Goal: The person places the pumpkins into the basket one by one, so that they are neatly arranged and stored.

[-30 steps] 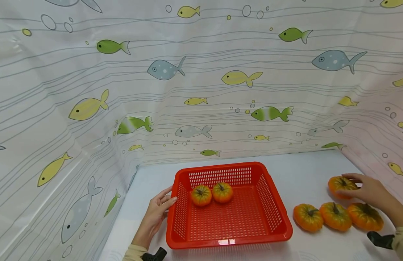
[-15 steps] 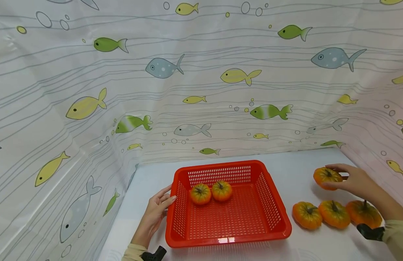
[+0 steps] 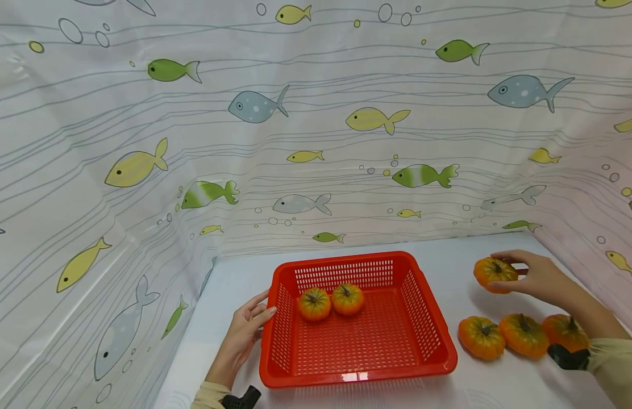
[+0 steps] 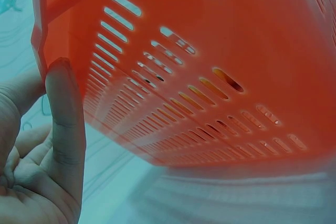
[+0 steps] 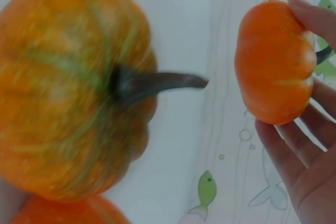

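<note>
In the head view my right hand (image 3: 538,277) grips a small orange pumpkin (image 3: 495,274) above the table, thumb on one side and fingers on the other. The right wrist view shows this held pumpkin (image 5: 274,62) from its smooth side, its dark stem toward the palm. My left hand (image 3: 246,325) holds the left rim of a red plastic basket (image 3: 433,304), fingertips at its edge. Up close in the left wrist view, the fingers (image 4: 65,124) meet the rim of the slotted basket wall. Two pumpkins, one (image 3: 314,305) beside the other (image 3: 348,299), sit inside at the back left.
Right of the basket, three pumpkins stand in a row: a left one (image 3: 482,338), a middle one (image 3: 524,336) and a right one (image 3: 565,332) partly behind the right wrist. A fish-patterned sheet (image 3: 306,182) rises behind and beside the white table (image 3: 244,270).
My right hand has lifted the pumpkin from behind the row and carried it left, toward the basket. The left hand and the basket have stayed in place.
</note>
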The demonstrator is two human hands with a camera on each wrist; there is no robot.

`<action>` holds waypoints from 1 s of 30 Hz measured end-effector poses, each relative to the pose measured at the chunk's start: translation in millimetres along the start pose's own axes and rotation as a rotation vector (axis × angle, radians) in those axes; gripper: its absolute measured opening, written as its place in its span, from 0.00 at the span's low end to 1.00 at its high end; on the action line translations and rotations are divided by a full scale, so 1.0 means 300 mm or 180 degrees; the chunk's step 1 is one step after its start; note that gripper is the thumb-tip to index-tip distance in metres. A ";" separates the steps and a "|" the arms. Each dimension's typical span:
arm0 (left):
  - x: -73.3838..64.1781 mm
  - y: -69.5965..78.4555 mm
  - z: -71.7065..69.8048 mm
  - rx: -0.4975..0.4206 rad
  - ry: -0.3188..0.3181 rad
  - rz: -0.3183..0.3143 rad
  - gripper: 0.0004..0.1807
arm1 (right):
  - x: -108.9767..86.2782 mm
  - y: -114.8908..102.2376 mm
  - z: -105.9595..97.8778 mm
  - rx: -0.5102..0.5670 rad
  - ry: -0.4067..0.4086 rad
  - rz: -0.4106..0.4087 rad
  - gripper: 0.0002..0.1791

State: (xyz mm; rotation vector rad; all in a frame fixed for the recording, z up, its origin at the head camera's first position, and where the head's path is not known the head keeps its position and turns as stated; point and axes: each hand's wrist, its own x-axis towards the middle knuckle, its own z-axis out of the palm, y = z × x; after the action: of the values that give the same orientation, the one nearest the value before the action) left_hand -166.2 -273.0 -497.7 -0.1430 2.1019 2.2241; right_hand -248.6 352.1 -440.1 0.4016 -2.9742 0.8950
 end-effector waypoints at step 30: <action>0.003 -0.004 -0.002 0.0025 0.0013 0.0054 0.33 | 0.142 -0.312 0.039 0.0090 -0.0139 -0.0850 0.39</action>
State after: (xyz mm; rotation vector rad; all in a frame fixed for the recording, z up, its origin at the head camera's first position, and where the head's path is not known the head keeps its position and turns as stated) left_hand -167.0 -273.6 -499.0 -0.1297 2.1216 2.2266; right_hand -265.9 260.4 -395.7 0.8059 -2.8531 0.9089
